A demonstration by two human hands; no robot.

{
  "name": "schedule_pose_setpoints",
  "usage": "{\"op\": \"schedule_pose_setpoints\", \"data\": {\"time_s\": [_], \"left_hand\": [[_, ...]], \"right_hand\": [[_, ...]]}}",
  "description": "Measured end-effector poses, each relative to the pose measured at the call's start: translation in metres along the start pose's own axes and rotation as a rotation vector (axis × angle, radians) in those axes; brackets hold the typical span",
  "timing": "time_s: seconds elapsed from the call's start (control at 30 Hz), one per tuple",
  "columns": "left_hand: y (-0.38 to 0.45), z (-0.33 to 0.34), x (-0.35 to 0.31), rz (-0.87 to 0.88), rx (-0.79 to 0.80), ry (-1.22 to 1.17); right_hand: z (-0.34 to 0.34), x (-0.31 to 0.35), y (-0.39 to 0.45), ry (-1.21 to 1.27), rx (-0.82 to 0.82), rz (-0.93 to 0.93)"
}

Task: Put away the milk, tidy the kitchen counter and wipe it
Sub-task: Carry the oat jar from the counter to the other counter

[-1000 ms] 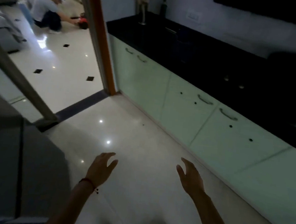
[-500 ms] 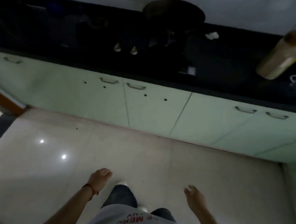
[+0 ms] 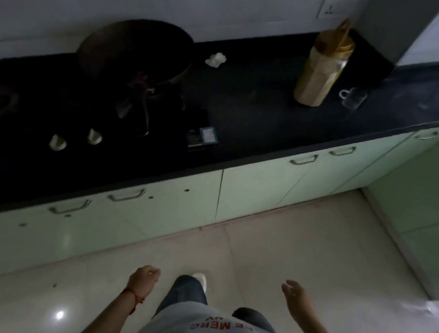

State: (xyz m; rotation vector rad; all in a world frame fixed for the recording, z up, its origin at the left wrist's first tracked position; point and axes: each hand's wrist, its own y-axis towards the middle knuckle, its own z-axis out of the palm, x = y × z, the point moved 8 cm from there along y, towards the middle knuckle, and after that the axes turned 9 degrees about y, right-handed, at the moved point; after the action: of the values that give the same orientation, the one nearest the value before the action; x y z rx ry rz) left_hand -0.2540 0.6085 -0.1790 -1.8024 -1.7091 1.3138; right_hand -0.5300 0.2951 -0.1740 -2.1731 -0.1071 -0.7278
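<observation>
1. Hands: left hand hangs low over the floor, fingers loosely curled, holding nothing; a red thread band circles its wrist; right hand is spread open, palm turned inward, holding nothing; both hands are well apart from the surface.
2. Surface: dark and long, running along the wall above pale green cabinet doors with metal handles.
3. Task item: a tall bottle with a gold cap stands upright on the right part of the surface, near the back wall; whether it contains milk cannot be told from this view.
4. Adjacent item: a small clear glass cup stands just beside the bottle, on its right; contact between the two cannot be determined.
5. Cooking zone: a dark round pan sits on the stove at the left part of the surface; two metal knobs show at the stove's front edge.
6. Loose item: a crumpled white scrap lies on the surface between the pan and the bottle, apart from both.
7. Fixture: a wall socket sits above the bottle.
8. Person: stands on the floor facing the cabinets; a light printed shirt, dark trousers and one white shoe are visible at the lower edge.
</observation>
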Motion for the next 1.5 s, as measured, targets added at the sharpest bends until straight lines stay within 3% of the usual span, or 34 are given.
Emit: {"op": "schedule_pose_setpoints", "data": {"time_s": [0.33,0.63,0.87,1.2,1.37,1.5], "left_hand": [[0.062,0.033,-0.215,0.339,0.192,0.306],[0.097,0.091,-0.326,0.333,0.160,0.259],[0.086,0.125,-0.387,0.281,0.122,0.164],[0.051,0.101,-0.543,0.586,0.090,-0.079],[0.054,0.049,-0.618,0.678,-0.091,-0.213],[0.070,0.020,-0.649,0.636,-0.304,-0.274]], "right_hand": [[-0.052,-0.040,0.009,0.223,-0.209,0.208],[-0.141,-0.035,0.102,0.278,-0.173,0.228],[-0.249,0.053,0.194,0.139,-0.121,-0.003],[-0.338,0.217,0.254,0.362,-0.313,-0.339],[-0.370,0.313,0.266,0.496,-0.371,-0.499],[-0.382,0.382,0.276,0.503,-0.330,-0.623]]}}
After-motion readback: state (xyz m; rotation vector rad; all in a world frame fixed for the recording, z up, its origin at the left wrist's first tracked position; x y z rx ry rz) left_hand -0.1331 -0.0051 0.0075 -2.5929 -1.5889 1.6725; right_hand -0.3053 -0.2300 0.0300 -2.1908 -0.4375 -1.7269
